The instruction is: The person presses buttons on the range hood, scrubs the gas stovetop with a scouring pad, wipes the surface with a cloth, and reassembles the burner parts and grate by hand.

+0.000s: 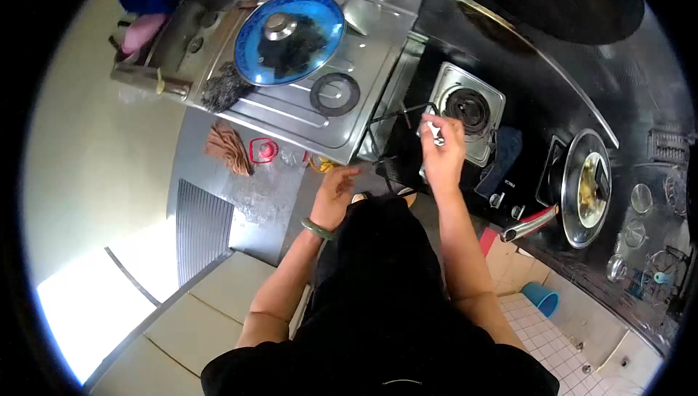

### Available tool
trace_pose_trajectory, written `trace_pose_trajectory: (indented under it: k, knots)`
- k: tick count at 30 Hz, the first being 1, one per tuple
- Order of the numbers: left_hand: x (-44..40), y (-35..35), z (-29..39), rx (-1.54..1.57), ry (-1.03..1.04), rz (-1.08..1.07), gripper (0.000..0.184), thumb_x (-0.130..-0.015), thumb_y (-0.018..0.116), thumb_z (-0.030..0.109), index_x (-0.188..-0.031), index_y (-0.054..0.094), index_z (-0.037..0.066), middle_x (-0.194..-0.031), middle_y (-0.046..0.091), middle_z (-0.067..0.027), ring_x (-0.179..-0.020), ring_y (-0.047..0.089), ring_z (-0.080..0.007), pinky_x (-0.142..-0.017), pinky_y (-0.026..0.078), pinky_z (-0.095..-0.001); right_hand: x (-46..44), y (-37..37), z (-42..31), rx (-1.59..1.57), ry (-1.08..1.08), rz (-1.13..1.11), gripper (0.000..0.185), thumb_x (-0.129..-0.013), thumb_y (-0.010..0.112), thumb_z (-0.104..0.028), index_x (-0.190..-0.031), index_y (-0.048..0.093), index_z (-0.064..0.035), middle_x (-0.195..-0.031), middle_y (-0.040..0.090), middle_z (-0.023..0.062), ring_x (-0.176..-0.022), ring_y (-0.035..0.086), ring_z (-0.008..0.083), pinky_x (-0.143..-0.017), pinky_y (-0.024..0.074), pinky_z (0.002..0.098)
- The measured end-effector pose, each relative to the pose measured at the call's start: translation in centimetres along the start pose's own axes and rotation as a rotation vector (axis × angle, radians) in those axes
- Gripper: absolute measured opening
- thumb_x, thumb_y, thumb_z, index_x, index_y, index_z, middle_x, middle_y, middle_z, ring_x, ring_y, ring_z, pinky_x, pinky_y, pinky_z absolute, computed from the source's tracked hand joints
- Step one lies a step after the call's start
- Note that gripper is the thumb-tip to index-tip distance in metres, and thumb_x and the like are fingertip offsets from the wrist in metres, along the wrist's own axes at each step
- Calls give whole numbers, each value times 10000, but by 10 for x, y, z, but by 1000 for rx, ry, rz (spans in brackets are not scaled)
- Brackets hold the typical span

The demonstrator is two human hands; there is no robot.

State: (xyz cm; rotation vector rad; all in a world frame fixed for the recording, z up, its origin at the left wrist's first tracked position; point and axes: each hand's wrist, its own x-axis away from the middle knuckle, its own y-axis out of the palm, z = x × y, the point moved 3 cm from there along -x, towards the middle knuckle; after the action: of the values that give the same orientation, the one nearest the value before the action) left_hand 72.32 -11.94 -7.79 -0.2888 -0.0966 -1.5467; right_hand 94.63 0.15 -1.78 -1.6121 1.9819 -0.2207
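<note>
My right hand (445, 154) is closed at the front edge of the stove, with a small crumpled white wipe (436, 133) between its fingers. A thin black metal pan support (401, 113) runs to the same fingertips and hangs tilted, its legs pointing down over the counter edge. My left hand (336, 191), below a green bangle (318, 229), has its fingers apart close to the support's lower left part; I see no clear contact there. Right beside my right hand lies a bare burner (469, 111) in its square metal tray (494, 99).
A blue-rimmed glass lid (251, 65), a black ring (334, 94) and a dark scouring pad (227, 89) lie on the steel drainboard (291, 116). A lidded pan (572, 210) stands on the right burner, its handle (531, 224) sticking out frontward. A dark blue cloth (503, 160) lies between the burners.
</note>
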Motion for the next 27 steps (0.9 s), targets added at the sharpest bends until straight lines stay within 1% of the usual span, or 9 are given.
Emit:
trace_pose_trajectory:
  k: [3, 5, 8, 10, 12, 13, 17, 21, 27]
  knots:
    - [17, -12, -43, -16, -8, 31, 496, -770, 472, -111, -1217, 625, 39, -1155, 567, -113, -966, 599, -208, -860, 491, -310, -22, 9, 5, -48, 117, 17, 147, -896, 678, -129, -1024, 719, -69, -969, 648, 120, -924, 618, 262, -845, 493, 364]
    - [27, -19, -54, -38, -27, 55, 476, -778, 490, -97, -1214, 625, 39, -1120, 566, -113, -943, 601, -213, -846, 495, -315, -45, 12, -27, 4, 134, -69, 167, -899, 682, -173, -1016, 717, -59, -976, 666, 129, -892, 645, 266, -808, 508, 367]
    - [35, -26, -50, -55, -32, 96, 457, -779, 512, -83, -1205, 626, 38, -1103, 562, -119, -925, 600, -224, -826, 501, -320, -56, 47, -45, 165, -18, -301, 187, -873, 714, -194, -1010, 726, -69, -970, 676, 129, -875, 664, 262, -787, 521, 372]
    - [38, -31, -47, -68, -33, 123, 461, -774, 513, -88, -1202, 627, 41, -1117, 562, -121, -920, 600, -223, -824, 505, -320, -43, 84, -40, 239, -243, -463, 235, -816, 762, -239, -1010, 742, -108, -924, 662, 108, -866, 653, 278, -789, 522, 400]
    - [44, -36, -50, -62, -18, 157, 463, -771, 515, -91, -1200, 628, 45, -1131, 562, -122, -916, 600, -224, -827, 507, -320, -26, 115, -44, 479, -483, -512, 297, -787, 789, -264, -1047, 741, -131, -976, 650, 88, -917, 643, 262, -812, 489, 388]
    - [47, -39, -53, -50, -3, 176, 463, -771, 517, -92, -1199, 628, 46, -1139, 562, -121, -916, 600, -225, -831, 507, -320, -23, 131, -39, 522, -484, -594, 367, -771, 797, -326, -1077, 730, -137, -1018, 638, 76, -974, 629, 270, -862, 466, 410]
    - [70, -53, -64, -41, 20, 282, 465, -769, 523, -90, -1197, 629, 55, -1166, 561, -110, -916, 600, -226, -836, 513, -319, -24, 169, -26, 707, -586, -634, 380, -786, 774, -369, -1082, 726, -136, -1035, 637, 66, -1030, 619, 262, -904, 442, 438]
    - [100, -69, -88, -25, -166, 353, 452, -765, 522, -84, -1179, 637, 55, -1167, 569, -104, -910, 600, -227, -822, 524, -326, -30, 182, -19, 783, -504, -813, 348, -820, 731, -362, -1085, 734, -137, -1252, 633, 99, -1116, 595, 291, -966, 417, 437]
    - [127, -85, -113, -68, -279, 371, 455, -805, 513, -69, -1228, 627, 56, -1195, 549, -101, -970, 631, -205, -850, 526, -305, -31, 175, -21, 697, -542, -751, 299, -853, 696, -338, -1081, 737, -150, -1083, 666, 54, -1082, 606, 248, -932, 424, 436]
